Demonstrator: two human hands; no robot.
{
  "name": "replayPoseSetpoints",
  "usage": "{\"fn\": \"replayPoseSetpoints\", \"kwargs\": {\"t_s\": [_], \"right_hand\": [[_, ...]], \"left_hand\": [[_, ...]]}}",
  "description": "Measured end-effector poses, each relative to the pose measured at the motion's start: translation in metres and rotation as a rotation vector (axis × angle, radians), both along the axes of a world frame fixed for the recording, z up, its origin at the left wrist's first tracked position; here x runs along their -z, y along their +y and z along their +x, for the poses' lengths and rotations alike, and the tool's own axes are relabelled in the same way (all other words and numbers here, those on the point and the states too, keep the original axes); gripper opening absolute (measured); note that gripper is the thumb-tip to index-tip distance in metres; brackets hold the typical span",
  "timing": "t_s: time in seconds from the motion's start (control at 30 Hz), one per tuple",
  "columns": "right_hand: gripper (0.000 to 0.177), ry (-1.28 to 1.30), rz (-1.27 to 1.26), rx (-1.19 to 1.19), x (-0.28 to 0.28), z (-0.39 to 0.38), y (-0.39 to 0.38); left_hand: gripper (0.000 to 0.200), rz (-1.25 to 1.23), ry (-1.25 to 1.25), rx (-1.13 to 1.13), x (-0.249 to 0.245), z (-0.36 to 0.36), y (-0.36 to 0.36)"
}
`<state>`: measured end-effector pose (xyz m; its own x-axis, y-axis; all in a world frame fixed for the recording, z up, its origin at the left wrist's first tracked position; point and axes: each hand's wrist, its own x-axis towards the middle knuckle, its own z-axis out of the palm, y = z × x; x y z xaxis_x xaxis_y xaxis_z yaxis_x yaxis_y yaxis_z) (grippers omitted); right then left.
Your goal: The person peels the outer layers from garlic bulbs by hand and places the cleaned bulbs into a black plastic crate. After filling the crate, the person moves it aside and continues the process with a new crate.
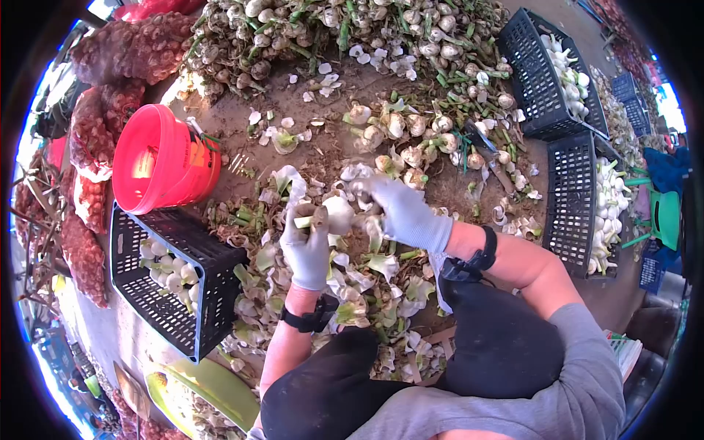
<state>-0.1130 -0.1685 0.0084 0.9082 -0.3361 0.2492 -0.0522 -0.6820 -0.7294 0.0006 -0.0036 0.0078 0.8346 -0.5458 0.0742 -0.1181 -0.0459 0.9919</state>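
My left hand (305, 246), in a pale glove, is closed on the cut stem of a garlic bulb (338, 215). The white, peeled-looking bulb points to the right. Just right of it is my right hand (407, 213), also gloved, with fingers curled in toward the bulb. Pale garlic skin shows under those fingers, and whether they pinch it is hard to make out. Loose garlic skins (385, 265) and stem pieces lie on the ground below both hands. Several unpeeled garlic bulbs (412, 155) lie beyond my right hand.
A large garlic heap (352, 29) is at the back. On the left, a red bucket (198, 165) stands by a black crate (213, 253) holding white bulbs. Two black crates of garlic (517, 81) (568, 198) stand at right. Filled mesh sacks (92, 136) line the far left.
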Motion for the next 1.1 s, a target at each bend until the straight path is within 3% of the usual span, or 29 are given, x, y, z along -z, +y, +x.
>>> {"fn": "replayPoseSetpoints", "kwargs": {"t_s": [0.03, 0.1, 0.13, 0.23, 0.37, 0.4, 0.5, 0.7, 0.73, 0.8, 0.83, 0.9, 0.97, 1.03, 1.07, 1.1], "right_hand": [[0.039, 0.042, -0.063, -0.020, -0.001, 0.002, 0.004], [0.035, 0.122, -0.185, -0.056, -0.004, 0.004, 0.013], [0.011, -0.011, -0.336, -0.006, -0.002, 0.008, 0.018], [0.012, 0.108, -0.505, -0.020, -0.002, 0.013, 0.025], [0.017, 0.182, -0.378, -0.064, -0.003, 0.007, 0.019], [0.019, 0.178, -0.236, -0.100, -0.003, 0.003, 0.017], [0.021, 0.076, -0.237, -0.105, 0.006, 0.001, 0.018], [0.014, 0.180, -0.488, -0.046, 0.004, 0.004, 0.013], [0.011, 0.227, -0.394, -0.047, 0.001, 0.005, 0.001], [0.009, 0.080, -0.260, 0.088, 0.010, 0.004, -0.030], [0.008, 0.276, -0.095, 0.164, 0.025, 0.005, -0.051], [0.009, 0.388, -0.054, 0.291, 0.018, -0.006, -0.080], [0.011, 0.605, -0.035, 0.091, 0.059, -0.028, -0.111], [0.026, 0.926, 0.000, -0.187, 0.031, -0.032, -0.092], [0.033, 0.781, -0.018, -0.210, 0.019, -0.033, -0.075], [0.036, 0.516, 0.327, -0.104, 0.021, -0.030, -0.059]], "left_hand": [[0.011, -0.008, 0.064, 0.020, -0.006, -0.004, -0.002], [0.011, 0.102, -0.077, 0.027, -0.002, -0.007, -0.002], [0.011, 0.158, -0.269, 0.022, -0.001, -0.008, -0.002], [0.012, 0.208, -0.193, 0.030, -0.004, -0.016, -0.001], [0.009, 0.161, -0.142, 0.044, -0.004, -0.022, -0.002], [0.010, 0.186, -0.171, 0.040, -0.005, -0.022, -0.002], [0.012, 0.242, -0.269, 0.038, -0.004, -0.019, -0.002], [0.018, 0.229, -0.307, 0.121, 0.001, -0.023, 0.002], [0.017, 0.155, -0.200, 0.150, 0.002, -0.020, 0.002], [0.016, 0.012, 0.023, 0.209, 0.006, -0.015, 0.006], [0.016, -0.076, 0.154, 0.232, 0.004, -0.013, 0.010], [0.017, -0.260, 0.413, 0.277, -0.003, -0.011, 0.014], [0.020, -0.330, 0.394, 0.261, -0.004, -0.012, 0.009], [0.020, -0.442, 0.506, 0.270, -0.004, -0.010, 0.008], [0.020, -0.398, 0.442, 0.272, 0.000, -0.008, 0.006], [0.020, -0.368, 0.394, 0.267, 0.002, -0.009, 0.004]]}}
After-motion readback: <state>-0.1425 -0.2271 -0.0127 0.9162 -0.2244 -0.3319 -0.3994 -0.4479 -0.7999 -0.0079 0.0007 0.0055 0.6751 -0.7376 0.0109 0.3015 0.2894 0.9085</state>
